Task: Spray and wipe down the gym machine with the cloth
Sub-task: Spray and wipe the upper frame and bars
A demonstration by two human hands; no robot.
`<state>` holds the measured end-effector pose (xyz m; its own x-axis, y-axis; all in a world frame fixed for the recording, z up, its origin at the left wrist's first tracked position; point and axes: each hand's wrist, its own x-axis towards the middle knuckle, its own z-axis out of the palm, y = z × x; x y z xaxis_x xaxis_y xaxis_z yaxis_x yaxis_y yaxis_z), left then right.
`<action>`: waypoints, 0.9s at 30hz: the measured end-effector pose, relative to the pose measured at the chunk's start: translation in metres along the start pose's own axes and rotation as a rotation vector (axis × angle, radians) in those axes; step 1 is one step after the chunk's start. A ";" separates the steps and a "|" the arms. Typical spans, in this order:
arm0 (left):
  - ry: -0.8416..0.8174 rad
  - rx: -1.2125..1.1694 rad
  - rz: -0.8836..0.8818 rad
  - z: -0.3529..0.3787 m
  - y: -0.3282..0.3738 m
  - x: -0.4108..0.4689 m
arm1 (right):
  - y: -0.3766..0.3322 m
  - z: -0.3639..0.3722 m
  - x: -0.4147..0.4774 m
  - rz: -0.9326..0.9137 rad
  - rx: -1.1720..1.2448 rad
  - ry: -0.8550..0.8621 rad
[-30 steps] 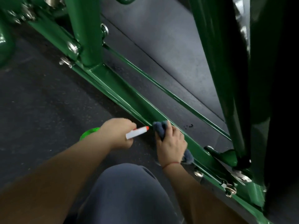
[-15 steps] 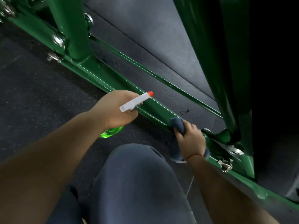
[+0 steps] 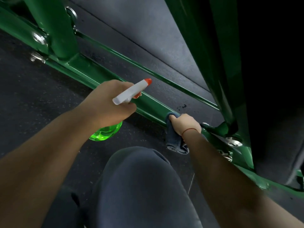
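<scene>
The left hand (image 3: 108, 102) grips the spray bottle (image 3: 130, 94) at the neck, with its fingers (image 3: 131, 108) curled closed beneath the white spray head. The orange nozzle sits beyond the fingertips and points up and to the right, across the base rail (image 3: 85, 71) of the green gym machine (image 3: 54, 27). The clear green body of the bottle hangs below the heel of this hand, above the dark floor (image 3: 32, 96). The right hand (image 3: 185, 124) grips the dark blue cloth (image 3: 174, 142), its fingers (image 3: 174, 118) closed round the upper fold. The fold at the fingertips is pressed against the top of the base rail, to the right of the nozzle and well apart from the left hand. The loose end of the cloth hangs behind the fingers, under the wrist, towards the floor. A thin red string (image 3: 189, 130) circles the right wrist. Beyond the right fingertips, a few black specks (image 3: 182, 106) lie on the floor between the base rail and a thin green rod (image 3: 148, 69) that runs parallel to it. An upright post joins the rail far up and to the left of both hands, with a metal bolt (image 3: 38, 37) beside it. A knee in grey cloth (image 3: 139, 186) sits between the two forearms, nearer the camera than the fingers.
</scene>
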<state>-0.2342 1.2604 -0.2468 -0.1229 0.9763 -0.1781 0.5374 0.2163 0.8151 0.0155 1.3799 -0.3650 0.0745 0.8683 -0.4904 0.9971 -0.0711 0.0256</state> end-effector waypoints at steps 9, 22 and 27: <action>-0.087 0.129 0.056 0.008 0.012 -0.002 | 0.060 0.037 -0.053 -0.226 0.189 0.586; -0.147 0.153 0.148 0.008 0.008 0.002 | 0.073 0.062 -0.086 0.560 0.944 0.860; -0.153 0.170 0.133 0.006 -0.001 0.001 | 0.068 0.039 -0.096 1.012 1.704 0.643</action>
<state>-0.2300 1.2608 -0.2513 0.0788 0.9828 -0.1670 0.6744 0.0708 0.7349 0.0753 1.2728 -0.3500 0.8309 0.2244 -0.5091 -0.3627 -0.4755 -0.8015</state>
